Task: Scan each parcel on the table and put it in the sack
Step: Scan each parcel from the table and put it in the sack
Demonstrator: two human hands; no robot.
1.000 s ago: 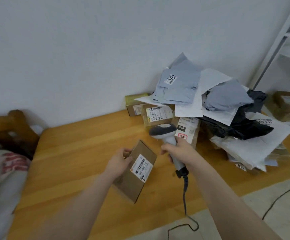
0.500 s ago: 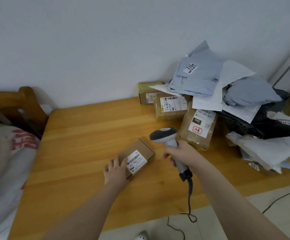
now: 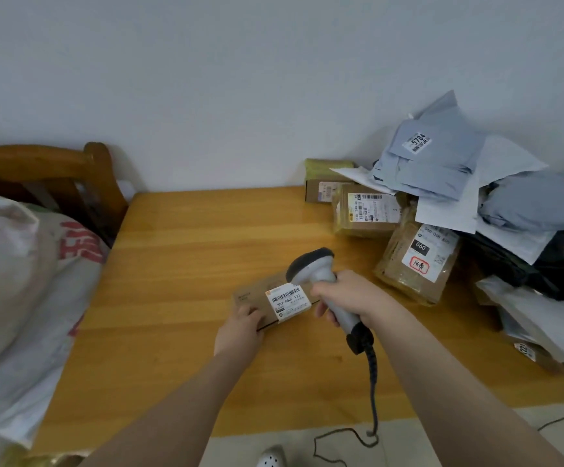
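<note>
You're mid-scan: left hand [image 3: 240, 332] grips the small box [image 3: 253, 296] on the table [image 3: 173, 264], right hand [image 3: 351, 298] clutches the scanner [image 3: 311, 264] above its label [image 3: 287, 299]. Next, probably, lift it leftward into the sack [image 3: 21, 281].

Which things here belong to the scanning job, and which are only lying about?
For the job:
- scanner, gripped by the right hand
- box, held by the left hand
- parcel pile
- sack

Lying about:
- wooden chair
- white shoe on the floor
</note>
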